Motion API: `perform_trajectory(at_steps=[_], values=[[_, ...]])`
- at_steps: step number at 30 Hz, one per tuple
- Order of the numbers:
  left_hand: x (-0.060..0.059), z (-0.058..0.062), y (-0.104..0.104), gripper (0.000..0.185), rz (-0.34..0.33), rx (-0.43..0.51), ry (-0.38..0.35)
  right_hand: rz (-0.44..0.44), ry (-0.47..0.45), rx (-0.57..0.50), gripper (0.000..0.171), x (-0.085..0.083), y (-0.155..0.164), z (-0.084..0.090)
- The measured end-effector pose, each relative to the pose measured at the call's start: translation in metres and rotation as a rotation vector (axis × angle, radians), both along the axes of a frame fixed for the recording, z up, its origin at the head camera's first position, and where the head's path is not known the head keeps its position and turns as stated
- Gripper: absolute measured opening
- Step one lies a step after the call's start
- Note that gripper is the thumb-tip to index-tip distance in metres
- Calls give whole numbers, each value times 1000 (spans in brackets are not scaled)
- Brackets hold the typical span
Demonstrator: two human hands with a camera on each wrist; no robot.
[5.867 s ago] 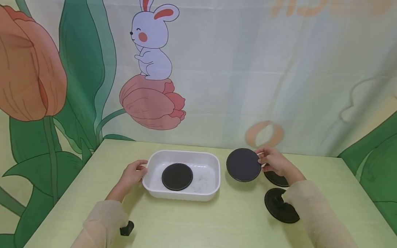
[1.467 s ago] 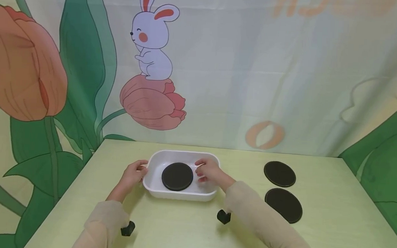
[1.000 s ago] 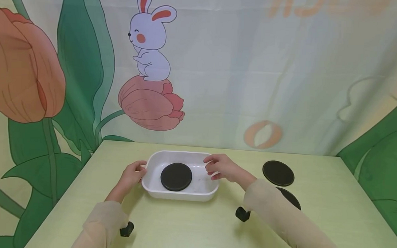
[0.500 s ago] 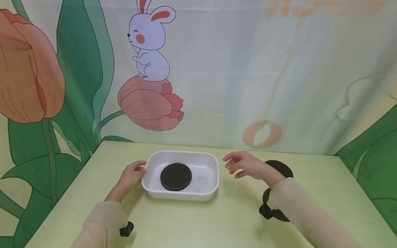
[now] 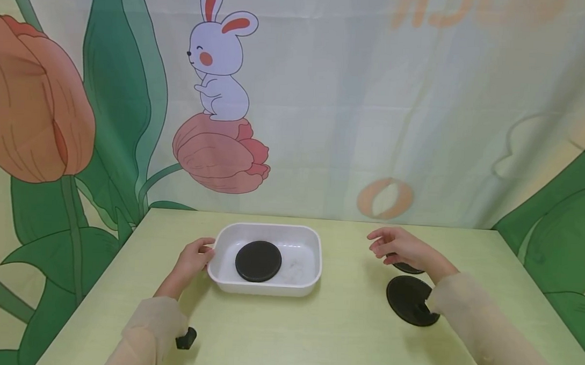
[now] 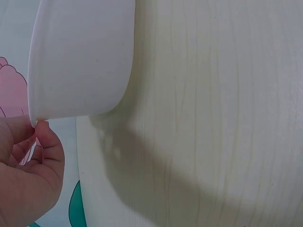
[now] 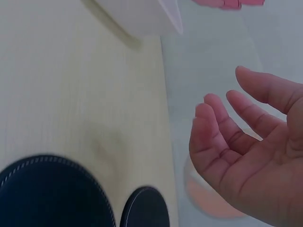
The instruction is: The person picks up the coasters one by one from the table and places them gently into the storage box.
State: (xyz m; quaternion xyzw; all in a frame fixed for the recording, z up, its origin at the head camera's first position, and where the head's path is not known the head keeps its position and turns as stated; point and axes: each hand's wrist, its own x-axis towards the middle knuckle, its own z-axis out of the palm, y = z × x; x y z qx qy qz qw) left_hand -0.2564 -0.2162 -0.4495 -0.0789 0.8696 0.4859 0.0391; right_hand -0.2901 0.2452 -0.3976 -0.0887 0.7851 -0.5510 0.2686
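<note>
- Tray [image 5: 269,290] on table [image 5: 287,338], black disc [image 5: 258,261] inside, left of centre.
- Left hand [image 5: 192,258] pinches tray rim, presumably to steady it.
- Right hand [image 5: 403,247] holds nothing, fingers relaxed, apart; near two more discs [image 5: 409,300].

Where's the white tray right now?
In the head view, the white tray sits near the far edge of the table, just left of centre; the left grip pinches its left rim, and two black discs lie to its right.

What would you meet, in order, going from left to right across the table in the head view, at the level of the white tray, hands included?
Left hand → white tray with a black disc in it → right hand.
</note>
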Motion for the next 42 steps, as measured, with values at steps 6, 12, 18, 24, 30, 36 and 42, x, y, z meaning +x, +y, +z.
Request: perform_trajectory(at_steps=[6, 12, 18, 24, 30, 36, 42], values=[[-1, -1, -1, 35, -1, 0, -1, -7, -10, 62, 50, 3, 27, -11], [-1, -2, -1, 35, -1, -8, 9, -34, -3, 125, 56, 7, 48, -19], [-2, -2, -1, 35, 3, -10, -1, -63, 7, 164, 57, 11, 67, -29], [-1, 0, 0, 36, 7, -8, -12, -99, -9, 191, 57, 16, 80, -37], [-1, -1, 0, 36, 7, -4, -16, -114, -3, 245, 54, 22, 90, -46], [-2, -2, 0, 36, 14, 6, -22, -117, 34, 282, 49, 24, 98, -57], [-2, -3, -1, 36, 10, 5, -14, -123, 45, 292, 44, 27, 99, -64]])
